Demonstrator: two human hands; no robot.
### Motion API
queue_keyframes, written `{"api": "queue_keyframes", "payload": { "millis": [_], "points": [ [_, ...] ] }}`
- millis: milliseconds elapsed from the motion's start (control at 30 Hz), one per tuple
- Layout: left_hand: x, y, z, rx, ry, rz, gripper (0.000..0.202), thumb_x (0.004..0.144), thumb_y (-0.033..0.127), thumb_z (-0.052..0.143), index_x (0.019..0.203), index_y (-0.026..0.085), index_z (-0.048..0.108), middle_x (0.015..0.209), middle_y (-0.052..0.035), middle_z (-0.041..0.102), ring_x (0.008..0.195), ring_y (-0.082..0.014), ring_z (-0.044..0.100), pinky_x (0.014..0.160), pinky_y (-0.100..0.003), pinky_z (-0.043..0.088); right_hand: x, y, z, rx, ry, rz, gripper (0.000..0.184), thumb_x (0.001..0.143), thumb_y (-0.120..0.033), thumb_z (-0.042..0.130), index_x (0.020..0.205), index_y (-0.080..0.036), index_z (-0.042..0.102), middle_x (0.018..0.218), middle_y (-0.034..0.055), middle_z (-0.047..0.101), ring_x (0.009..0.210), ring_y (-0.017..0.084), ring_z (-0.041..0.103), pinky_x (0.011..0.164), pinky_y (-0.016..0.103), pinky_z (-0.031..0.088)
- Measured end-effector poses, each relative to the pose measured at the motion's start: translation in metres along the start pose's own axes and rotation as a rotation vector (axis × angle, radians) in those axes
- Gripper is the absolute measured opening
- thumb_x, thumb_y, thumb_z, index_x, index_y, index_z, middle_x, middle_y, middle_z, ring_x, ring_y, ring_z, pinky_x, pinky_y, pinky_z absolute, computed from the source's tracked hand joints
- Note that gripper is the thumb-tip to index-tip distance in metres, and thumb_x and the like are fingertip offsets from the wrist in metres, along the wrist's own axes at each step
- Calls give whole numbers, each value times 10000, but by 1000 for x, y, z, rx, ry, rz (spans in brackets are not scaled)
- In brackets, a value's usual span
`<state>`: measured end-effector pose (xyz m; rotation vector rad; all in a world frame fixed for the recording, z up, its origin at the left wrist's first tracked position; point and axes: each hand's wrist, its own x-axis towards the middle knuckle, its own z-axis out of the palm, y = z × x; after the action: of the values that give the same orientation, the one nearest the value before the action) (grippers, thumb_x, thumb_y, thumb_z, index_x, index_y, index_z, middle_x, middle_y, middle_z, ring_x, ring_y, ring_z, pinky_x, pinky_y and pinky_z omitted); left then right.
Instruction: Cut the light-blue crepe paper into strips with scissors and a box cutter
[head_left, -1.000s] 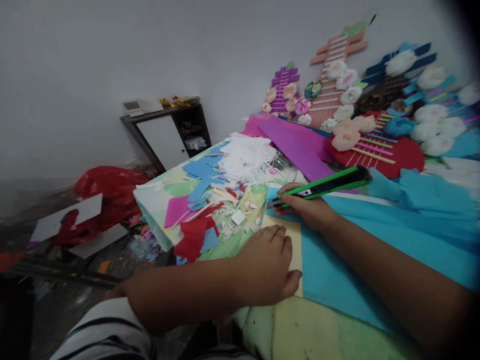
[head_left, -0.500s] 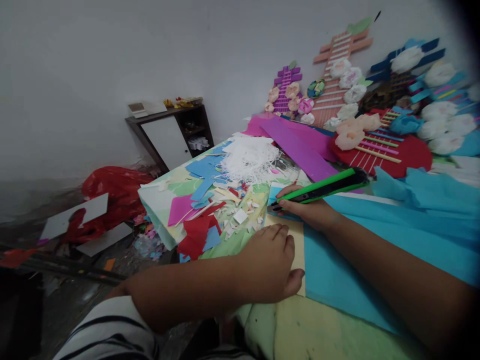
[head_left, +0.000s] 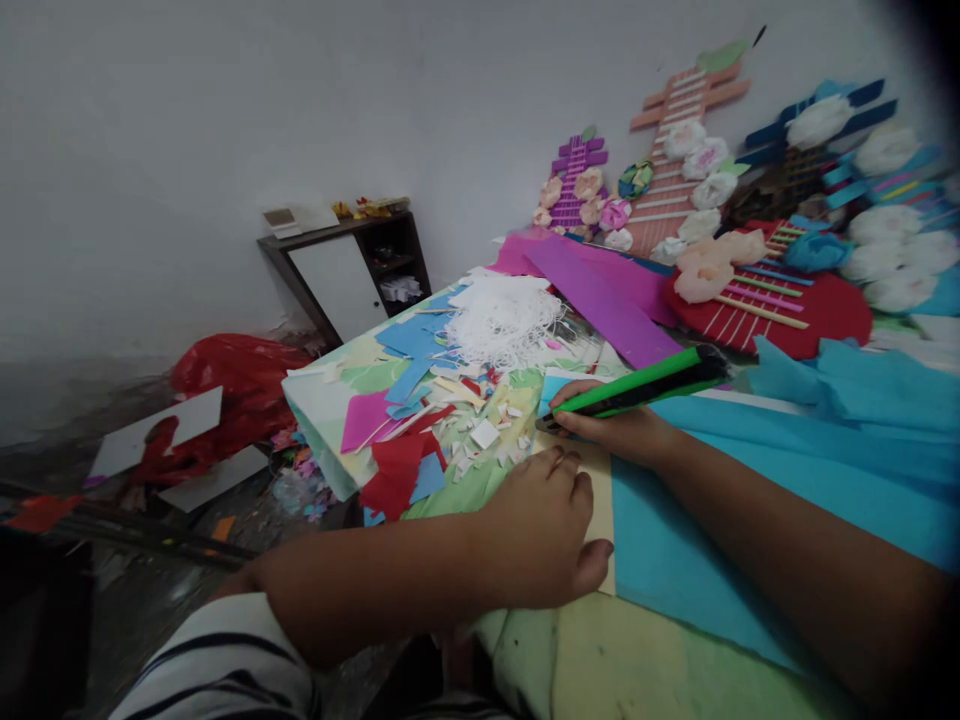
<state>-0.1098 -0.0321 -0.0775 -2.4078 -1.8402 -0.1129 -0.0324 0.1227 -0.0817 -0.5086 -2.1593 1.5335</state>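
Observation:
My right hand point(head_left: 619, 430) grips a green and black utility knife point(head_left: 637, 385), its tip pointing down and left at the top of a pale yellow sheet point(head_left: 604, 500). Pressed flat on that sheet, my left hand point(head_left: 544, 530) has its fingers stretched out and thumb apart. The yellow sheet lies beside, or partly over, a large blue sheet point(head_left: 697, 540) under my right forearm; the exact overlap is hidden. Small white offcuts point(head_left: 484, 433) lie just left of the knife tip.
A heap of white string point(head_left: 502, 325), red scraps point(head_left: 397, 470) and purple strips point(head_left: 600, 300) cover the table beyond. Flower-decorated paper guitars point(head_left: 772, 290) lean at the back right. A low cabinet point(head_left: 334, 280) and red plastic bag point(head_left: 232, 380) stand at the left.
The utility knife's rear end has dipped slightly, while its tip stays near the same spot. My left hand remains on the yellow sheet. The whole view has shifted a little.

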Motion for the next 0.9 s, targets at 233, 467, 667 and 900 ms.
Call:
{"api": "queue_keyframes", "payload": {
  "millis": [233,467,667,900],
  "points": [
    [-1,-1,0,-2,-11,4,560,812,451,328,1161,26,438,1227,-218,440,1165,-312,358,950,-432,287,0,1,-3,100,48,12,173,665,-307,620,766,-177,567,653,-2,621,607,125,599,607,265,488],
    [1,0,-3,-28,4,-37,520,781,459,373,1096,61,490,1166,-205,471,1146,-329,366,958,-448,270,1,2,-2,-71,23,25,140,682,-278,594,785,-188,565,652,-11,612,610,123,586,603,258,471],
    [0,-1,-2,-55,1,-81,525,766,481,395,1111,92,468,1246,-234,395,1190,-358,310,931,-480,290,0,-3,-4,76,37,17,162,653,-273,622,768,-176,560,641,-10,621,599,117,589,594,250,478],
    [0,-2,-1,-58,-11,-73,537,762,477,395,1119,81,466,1237,-269,391,1180,-370,328,928,-479,293,-1,-5,-6,19,10,27,119,664,-250,599,750,-177,561,641,-12,624,577,108,594,556,222,478]
  ]
}}
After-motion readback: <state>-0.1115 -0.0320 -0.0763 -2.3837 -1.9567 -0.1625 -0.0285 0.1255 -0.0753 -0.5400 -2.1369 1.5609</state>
